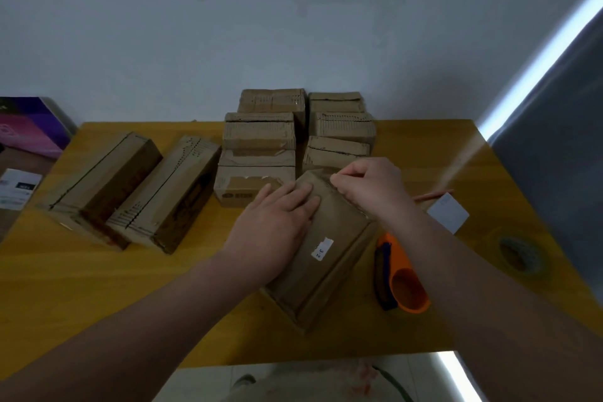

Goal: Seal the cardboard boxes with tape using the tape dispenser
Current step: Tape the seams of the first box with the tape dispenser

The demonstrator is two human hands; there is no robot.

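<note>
A: Two hands on the cardboard box [339,225], from the head view?
B: Yes: the left hand [277,222] lies flat on its top, fingers straight; the right hand [368,186] pinches its edge at 1 o'clock, fingers curled.
A: And the tape dispenser [403,280]?
B: On the table [130,287], just beside the box at 3 o'clock, untouched.

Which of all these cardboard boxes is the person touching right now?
The front box with the white sticker: the left hand lies flat on it, the right hand pinches its far edge. The other boxes sit farther back.
</note>
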